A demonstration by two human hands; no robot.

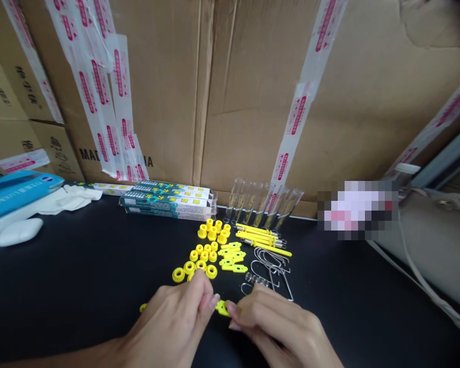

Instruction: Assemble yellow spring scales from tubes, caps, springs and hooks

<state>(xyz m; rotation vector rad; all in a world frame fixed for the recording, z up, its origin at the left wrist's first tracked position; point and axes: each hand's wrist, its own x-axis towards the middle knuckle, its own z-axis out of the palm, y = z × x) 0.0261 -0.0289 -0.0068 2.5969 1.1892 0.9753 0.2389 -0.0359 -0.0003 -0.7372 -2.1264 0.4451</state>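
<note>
Tab of yellow plastic [223, 308], at the lower centre of the frame, spans your left hand [178, 312] and right hand [281, 319]; both pinch its ends closed, probably to steady it. Just above, yellow rings [211, 276], flanged sleeves [212, 234] and flat tabs [237, 254] lie grouped by kind, seemingly for easy picking. Wire hooks [287, 285] lie right of centre; clear tubes [257, 210] lean against cardboard [249, 133] behind.

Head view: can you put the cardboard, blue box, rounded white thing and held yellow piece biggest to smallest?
1. Cardboard
2. Blue box
3. Rounded white thing
4. Held yellow piece, partly covered
</note>
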